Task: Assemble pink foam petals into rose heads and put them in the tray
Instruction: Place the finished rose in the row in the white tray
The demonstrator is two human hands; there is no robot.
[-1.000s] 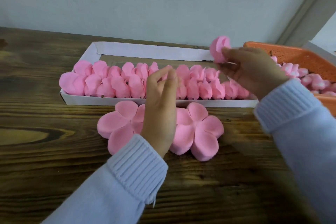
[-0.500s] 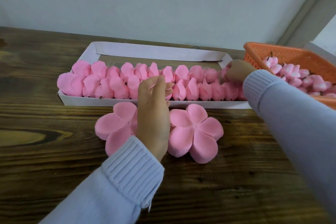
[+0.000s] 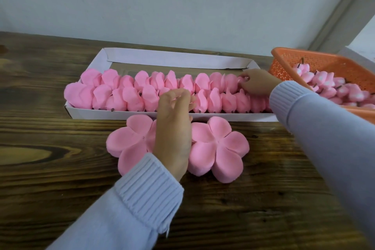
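view: head, looking down at my hands
left hand [image 3: 174, 128]: over the gap between the two flat petal pieces, fingers curled onto the near row of rose heads; can't tell if it grips one
right hand [image 3: 257, 84]: reaches across to the tray's right end, thumb and fingertips pinch the end rose head [image 3: 239, 82]
end rose head: in the tray, last in the far row, touching its neighbour
rose heads [image 3: 129, 95]: pink foam, two packed rows along the tray, far row and near row, touching each other
tray [image 3: 223, 116]: white cardboard, long, lies crosswise on the table, far flap folded outward
left petal piece [image 3: 129, 138]: flat pink foam flower shape on the table just in front of the tray, partly under my left hand
right petal piece [image 3: 219, 148]: same kind, five petals showing, just right of my left hand
orange basket [image 3: 324, 63]: perforated plastic, right of the tray, partly behind my right sleeve
buds [image 3: 324, 83]: small pink pieces with dark stems, piled in the basket
sleeves [image 3: 146, 184]: pale blue knit, ribbed cuffs, both arms
table [image 3: 60, 168]: dark wood, strong grain
wall [image 3: 162, 2]: plain, pale, behind the table
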